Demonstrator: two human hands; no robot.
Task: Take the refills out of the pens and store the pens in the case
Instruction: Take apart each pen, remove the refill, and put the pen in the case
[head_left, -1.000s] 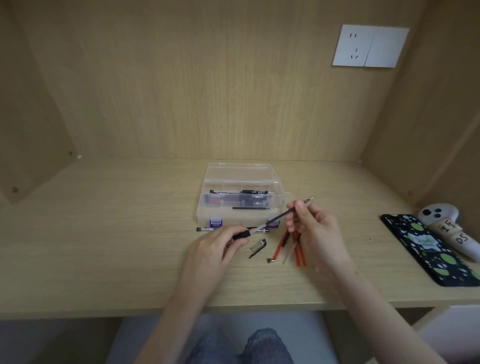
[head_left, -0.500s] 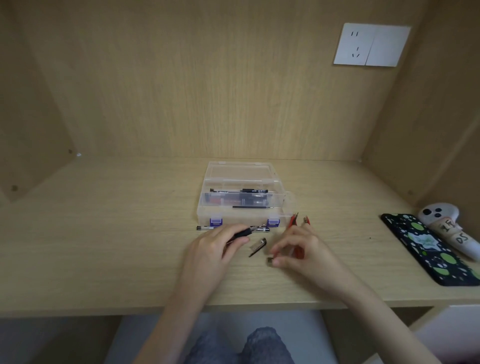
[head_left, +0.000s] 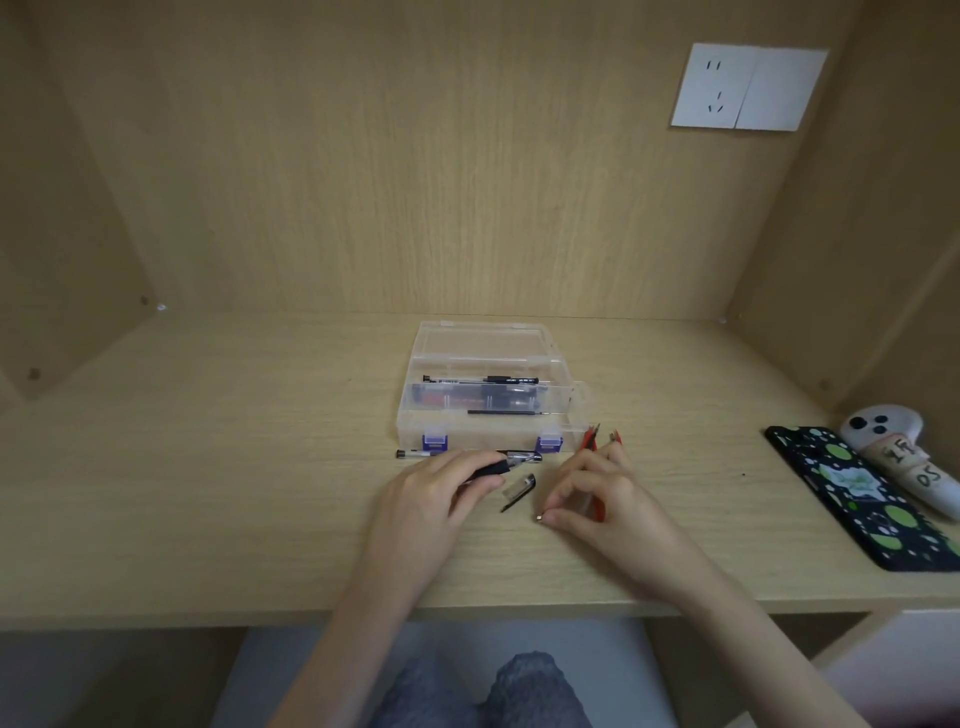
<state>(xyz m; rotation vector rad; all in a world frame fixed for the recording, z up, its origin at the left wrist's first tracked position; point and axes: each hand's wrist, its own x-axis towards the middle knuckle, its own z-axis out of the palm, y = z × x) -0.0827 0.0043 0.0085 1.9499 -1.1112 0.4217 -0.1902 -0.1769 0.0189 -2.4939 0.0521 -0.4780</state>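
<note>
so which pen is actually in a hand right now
The black-gripped pen in the left hand, in front of the case; the other pens lie inside the case or loose on the desk.

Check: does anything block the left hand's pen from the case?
Nothing blocks it: the clear case lies open just beyond the black pen in the left hand; only its front wall and a second pen lie between.

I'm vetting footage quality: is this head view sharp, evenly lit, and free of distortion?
Head view: light is soft and even, faint shadows beneath the left hand and right hand; wide-angle distortion skews the socket; the case looks hazy inside.
</note>
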